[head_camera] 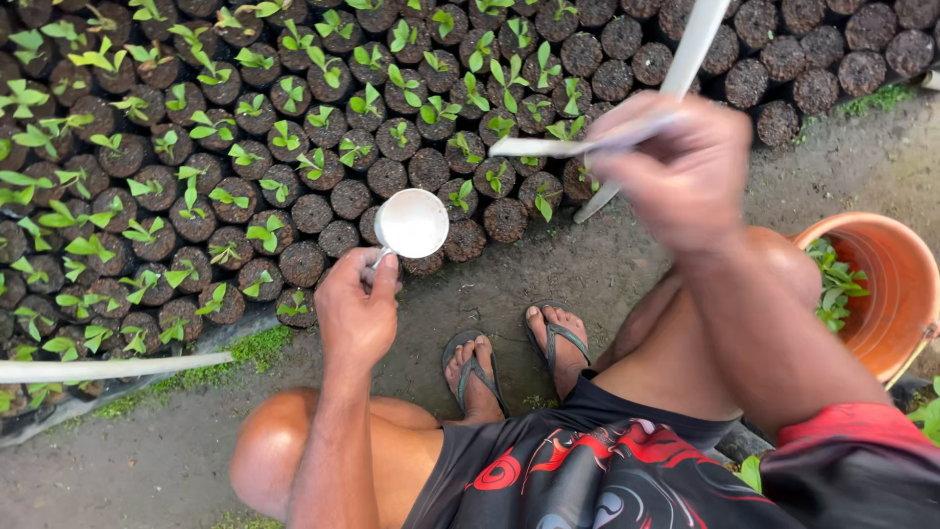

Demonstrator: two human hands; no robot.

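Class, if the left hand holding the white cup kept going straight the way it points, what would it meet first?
Probably the soil-filled seedling bags just beyond the white cup in the left hand; depth is unclear.

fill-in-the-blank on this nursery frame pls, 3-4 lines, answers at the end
1. The left hand holds a small ____ cup by its handle.
2. The right hand grips thin white ____.
3. The orange bucket at the right holds green ____.
4. The person wears dark ____ on both feet.

Missing words: white; sticks; seedlings; flip-flops
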